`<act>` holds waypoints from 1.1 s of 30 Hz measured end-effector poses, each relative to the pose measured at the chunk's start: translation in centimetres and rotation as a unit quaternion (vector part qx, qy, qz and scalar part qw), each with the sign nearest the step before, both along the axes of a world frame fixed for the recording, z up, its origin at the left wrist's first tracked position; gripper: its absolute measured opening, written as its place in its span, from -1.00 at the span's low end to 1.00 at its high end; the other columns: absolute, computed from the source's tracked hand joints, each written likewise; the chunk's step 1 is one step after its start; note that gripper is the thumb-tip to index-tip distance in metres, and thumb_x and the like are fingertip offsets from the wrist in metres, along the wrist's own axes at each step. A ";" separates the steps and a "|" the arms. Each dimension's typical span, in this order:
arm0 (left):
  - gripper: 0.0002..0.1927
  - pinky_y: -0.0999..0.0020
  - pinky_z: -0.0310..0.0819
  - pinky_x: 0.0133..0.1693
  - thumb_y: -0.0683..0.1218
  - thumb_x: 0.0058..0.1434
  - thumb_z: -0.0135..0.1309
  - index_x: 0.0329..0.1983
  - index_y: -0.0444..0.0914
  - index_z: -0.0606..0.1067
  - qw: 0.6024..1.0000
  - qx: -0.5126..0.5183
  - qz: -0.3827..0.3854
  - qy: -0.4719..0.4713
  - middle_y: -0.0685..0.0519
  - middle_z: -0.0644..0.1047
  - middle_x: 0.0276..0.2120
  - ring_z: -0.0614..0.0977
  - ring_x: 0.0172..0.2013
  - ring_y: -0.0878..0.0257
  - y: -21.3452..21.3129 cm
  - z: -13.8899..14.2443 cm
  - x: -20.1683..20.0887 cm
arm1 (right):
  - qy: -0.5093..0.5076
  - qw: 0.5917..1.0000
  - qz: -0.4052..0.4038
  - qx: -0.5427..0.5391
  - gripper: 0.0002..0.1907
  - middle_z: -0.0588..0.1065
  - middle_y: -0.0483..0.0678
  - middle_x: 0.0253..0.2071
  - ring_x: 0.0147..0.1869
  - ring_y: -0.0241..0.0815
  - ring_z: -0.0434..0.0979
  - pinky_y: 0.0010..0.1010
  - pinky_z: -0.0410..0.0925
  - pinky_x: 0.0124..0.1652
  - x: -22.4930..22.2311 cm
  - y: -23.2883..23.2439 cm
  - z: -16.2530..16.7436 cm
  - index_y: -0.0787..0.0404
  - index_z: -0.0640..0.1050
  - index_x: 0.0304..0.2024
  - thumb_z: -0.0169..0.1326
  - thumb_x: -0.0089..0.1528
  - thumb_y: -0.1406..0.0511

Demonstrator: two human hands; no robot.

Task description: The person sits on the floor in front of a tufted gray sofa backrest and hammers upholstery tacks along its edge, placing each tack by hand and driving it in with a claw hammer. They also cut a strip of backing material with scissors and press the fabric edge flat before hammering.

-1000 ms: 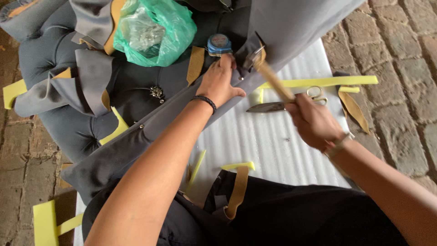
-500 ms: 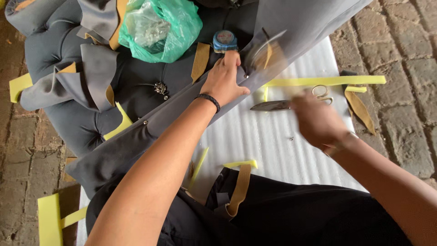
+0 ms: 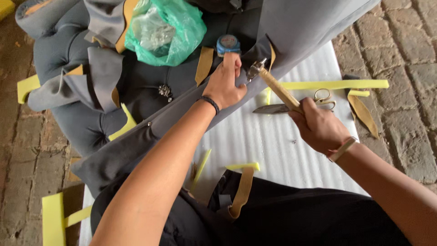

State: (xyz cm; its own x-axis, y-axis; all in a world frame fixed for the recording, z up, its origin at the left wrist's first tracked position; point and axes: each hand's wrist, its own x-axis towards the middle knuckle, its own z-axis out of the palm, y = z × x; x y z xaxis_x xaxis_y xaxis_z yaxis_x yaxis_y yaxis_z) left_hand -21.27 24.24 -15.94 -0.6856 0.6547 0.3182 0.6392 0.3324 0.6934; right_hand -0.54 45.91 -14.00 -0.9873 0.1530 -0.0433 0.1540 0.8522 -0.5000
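Note:
My right hand [image 3: 318, 125] grips the wooden handle of a small hammer [image 3: 273, 84], whose metal head rests close to the edge of the grey upholstered piece [image 3: 136, 150]. My left hand [image 3: 225, 84] presses down on the grey fabric right beside the hammer head, fingers pinched together at the fabric edge; I cannot tell whether they hold a tack. A black band circles my left wrist.
A green plastic bag [image 3: 166, 29] of small metal parts and a blue round tin [image 3: 227, 44] lie on the tufted grey cushion. Large scissors [image 3: 296, 105] lie on the white foam sheet [image 3: 268, 141]. Yellow foam strips [image 3: 334, 84] and brown scraps lie about; brick paving surrounds.
The hammer swung up and back, then came down again to the fabric edge beside my left hand. My left hand stayed pressed on the grey fabric.

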 end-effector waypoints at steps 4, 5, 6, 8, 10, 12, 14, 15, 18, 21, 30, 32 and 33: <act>-0.70 0.16 0.54 -0.13 -0.16 0.20 0.16 -0.05 -0.21 0.36 0.997 0.071 -0.018 -0.011 -0.05 0.51 -0.20 0.64 -0.19 0.03 -1.9 0.1 -1.0 | -0.075 0.996 0.000 0.045 -0.66 0.51 0.08 -0.56 -0.55 0.13 0.53 -0.01 0.39 -0.47 0.5 0.0 -1.1 0.18 0.40 -0.17 -0.05 0.38 0.04; -0.77 0.18 0.57 -0.12 -0.14 0.25 0.17 -0.08 -0.20 0.42 0.997 0.072 -0.017 -0.003 -0.04 0.53 -0.17 0.66 -0.16 0.05 -3.4 0.3 -1.1 | -0.077 0.996 0.018 0.041 -0.66 0.52 0.06 -0.55 -0.54 0.11 0.54 -0.02 0.41 -0.46 0.6 0.4 -1.5 0.17 0.41 -0.14 -0.03 0.35 0.04; -0.79 0.13 0.54 -0.12 -0.14 0.25 0.18 -0.08 -0.20 0.47 0.997 0.035 0.006 0.069 -0.05 0.54 -0.19 0.64 -0.16 0.00 -5.8 0.7 -1.1 | -0.079 0.996 0.038 0.035 -0.66 0.53 0.04 -0.54 -0.53 0.10 0.55 -0.03 0.42 -0.45 0.6 0.7 -2.2 0.16 0.41 -0.11 -0.01 0.32 0.04; -0.82 0.03 0.48 -0.12 -0.13 0.24 0.20 -0.10 -0.20 0.57 0.975 -0.044 0.042 0.213 -0.07 0.55 -0.22 0.59 -0.16 -0.10 -10.8 1.7 -0.8 | -0.090 0.991 0.095 0.028 -0.67 0.60 -0.08 -0.44 -0.43 -0.05 0.63 -0.15 0.50 -0.39 0.5 0.8 -4.1 0.09 0.46 -0.10 0.02 0.26 0.03; -0.83 0.04 0.49 -0.18 -0.04 0.24 0.20 -0.15 -0.18 0.60 0.985 -0.099 0.105 0.094 -0.06 0.57 -0.29 0.62 -0.22 -0.06 -13.5 2.5 -0.1 | -0.134 0.982 0.130 0.041 -0.69 0.62 -0.15 -0.33 -0.32 -0.15 0.67 -0.25 0.55 -0.29 0.3 0.7 -6.2 0.05 0.48 -0.08 0.04 0.25 0.04; -0.81 0.04 0.49 -0.22 0.03 0.24 0.20 -0.23 -0.17 0.63 0.978 -0.135 0.155 0.037 -0.05 0.58 -0.34 0.63 -0.26 -0.04 -14.1 3.2 0.4 | -0.208 0.964 0.154 0.067 -0.71 0.60 -0.17 -0.20 -0.19 -0.20 0.68 -0.33 0.56 -0.13 0.1 -0.1 -8.2 0.04 0.48 -0.06 0.07 0.28 0.06; -0.79 0.01 0.49 -0.23 0.06 0.22 0.21 -0.34 -0.17 0.65 0.967 -0.154 0.198 0.047 -0.05 0.59 -0.36 0.63 -0.28 -0.06 -13.0 3.9 0.8 | -0.190 0.957 0.199 0.093 -0.70 0.57 -0.16 -0.13 -0.09 -0.20 0.64 -0.36 0.53 -0.03 0.1 -1.1 -9.4 0.04 0.49 -0.03 0.11 0.26 0.09; -0.76 0.03 0.49 -0.21 0.09 0.21 0.20 -0.35 -0.17 0.65 0.961 -0.179 0.208 0.043 -0.06 0.60 -0.34 0.64 -0.26 -0.06 -12.5 4.4 0.8 | -0.181 0.953 0.219 0.106 -0.69 0.56 -0.15 -0.09 -0.04 -0.20 0.63 -0.37 0.51 0.02 0.0 -1.7 -9.6 0.03 0.49 -0.01 0.13 0.25 0.10; -0.67 0.04 0.51 -0.15 0.17 0.22 0.17 -0.35 -0.17 0.66 0.939 -0.264 0.218 0.002 -0.08 0.63 -0.27 0.65 -0.19 -0.06 -11.5 5.9 0.7 | -0.088 0.955 0.266 0.097 -0.51 0.47 0.02 0.10 -0.01 -0.06 0.56 -0.26 0.47 -0.03 -0.6 -2.8 -8.0 0.08 0.53 0.10 0.25 0.13 0.14; -0.60 0.03 0.52 -0.10 0.23 0.28 0.10 -0.25 -0.19 0.65 0.910 -0.355 0.206 -0.062 -0.11 0.64 -0.18 0.65 -0.10 -0.07 -11.8 7.0 -0.3 | 0.115 0.958 0.247 0.090 -0.69 0.53 -0.01 -0.05 0.04 0.00 0.58 -0.27 0.48 0.02 -3.0 -4.1 -3.8 0.11 0.57 -0.10 0.21 0.12 0.19; -0.58 0.02 0.47 -0.01 0.24 0.29 0.04 -0.12 -0.15 0.63 0.947 -0.264 0.100 -0.154 -0.15 0.62 -0.12 0.61 -0.03 -0.10 -14.4 3.6 -3.8 | 0.235 0.950 0.193 0.065 -0.45 0.43 0.15 0.25 0.31 0.17 0.41 -0.06 0.24 0.28 -12.1 -18.1 2.5 0.30 0.44 0.24 0.14 0.30 0.14; -0.61 0.02 0.48 -0.01 0.18 0.32 0.07 -0.18 -0.20 0.65 0.964 -0.234 0.102 -0.070 -0.14 0.63 -0.12 0.62 -0.04 -0.10 -14.4 2.5 -3.6 | 0.259 0.947 0.160 0.106 -0.43 0.39 0.11 0.34 0.45 0.13 0.29 0.01 0.10 0.38 -12.1 -19.7 1.5 0.27 0.41 0.34 0.03 0.35 0.12; -0.65 0.04 0.49 -0.04 0.16 0.26 0.10 -0.19 -0.20 0.64 0.969 -0.209 0.109 -0.077 -0.11 0.64 -0.15 0.64 -0.07 -0.07 -14.4 2.1 -3.6 | 0.270 0.944 0.141 0.126 -0.42 0.37 0.09 0.39 0.52 0.11 0.24 0.04 0.02 0.42 -12.0 -20.2 1.0 0.25 0.39 0.38 -0.02 0.37 0.12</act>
State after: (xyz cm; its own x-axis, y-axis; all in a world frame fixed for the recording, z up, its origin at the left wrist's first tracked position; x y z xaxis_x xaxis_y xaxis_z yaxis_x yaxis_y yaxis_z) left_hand -24.87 9.87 -13.80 -0.8406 0.5383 -0.0605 0.4219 0.7207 0.5501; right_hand -12.55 25.72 -13.04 -0.8578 -0.1807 0.4813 -0.3158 0.9239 -0.2161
